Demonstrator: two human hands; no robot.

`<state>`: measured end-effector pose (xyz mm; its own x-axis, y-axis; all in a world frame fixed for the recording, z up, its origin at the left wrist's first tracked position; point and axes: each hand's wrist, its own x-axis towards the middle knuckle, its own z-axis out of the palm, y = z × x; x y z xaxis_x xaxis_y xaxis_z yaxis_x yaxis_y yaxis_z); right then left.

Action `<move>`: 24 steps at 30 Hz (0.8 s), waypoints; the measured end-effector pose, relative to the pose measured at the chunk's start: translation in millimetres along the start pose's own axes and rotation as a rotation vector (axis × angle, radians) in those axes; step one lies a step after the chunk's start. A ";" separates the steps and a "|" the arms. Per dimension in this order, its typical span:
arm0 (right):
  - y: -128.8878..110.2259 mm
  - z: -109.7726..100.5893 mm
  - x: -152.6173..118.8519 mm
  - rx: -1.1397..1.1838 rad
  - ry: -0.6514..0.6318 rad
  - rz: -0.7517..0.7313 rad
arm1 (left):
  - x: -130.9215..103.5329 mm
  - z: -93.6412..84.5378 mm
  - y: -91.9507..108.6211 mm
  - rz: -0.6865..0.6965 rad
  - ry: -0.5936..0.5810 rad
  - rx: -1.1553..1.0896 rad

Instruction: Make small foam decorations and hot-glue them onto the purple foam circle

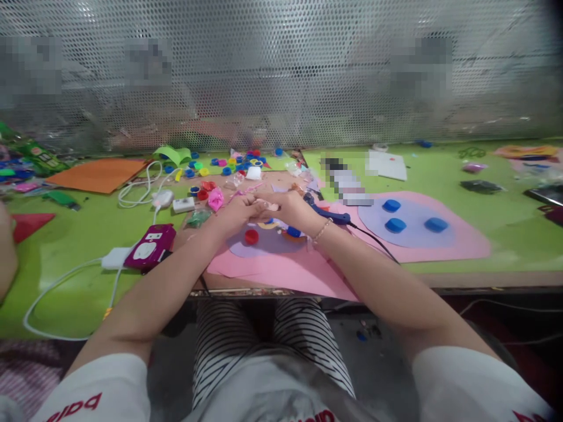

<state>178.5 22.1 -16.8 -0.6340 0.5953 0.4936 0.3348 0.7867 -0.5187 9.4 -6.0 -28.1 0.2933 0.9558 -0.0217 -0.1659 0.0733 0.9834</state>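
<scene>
My left hand [241, 212] and my right hand [295, 211] meet over the middle of the table, fingers closed together. Between the fingertips is something small and pale; its kind is hidden. Under them lies a pink paper sheet [240, 268] with a purple paper piece [233, 246] on it. A red bottle cap [251, 237] rests on the purple paper, and a blue bottle cap [294, 232] shows beside my right wrist. Just right of that hand lies a blue-handled tool [336, 218] with a black cord, its front end partly hidden.
To the right, three blue caps [396, 224] sit on purple paper over pink paper [470, 246]. Several coloured caps [226, 171] lie scattered at the back before a perforated metal panel [281, 76]. On the left are a magenta device [152, 246], white cables and orange paper [99, 174].
</scene>
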 end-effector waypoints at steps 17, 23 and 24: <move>1.5 2.8 -3.1 -0.084 0.044 -0.083 | -9.4 8.8 10.8 -0.067 0.016 -0.311; -2.2 11.5 -0.4 -0.072 -0.030 0.036 | -9.6 12.6 -1.7 -0.018 -0.048 -0.180; -2.5 10.2 0.0 -0.055 -0.024 0.044 | -9.9 13.0 -2.0 -0.027 -0.067 -0.174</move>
<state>170.6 18.5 -22.6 -0.6345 0.6256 0.4539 0.3996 0.7682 -0.5002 19.0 -19.3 -27.6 0.3612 0.9320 -0.0299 -0.3154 0.1523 0.9367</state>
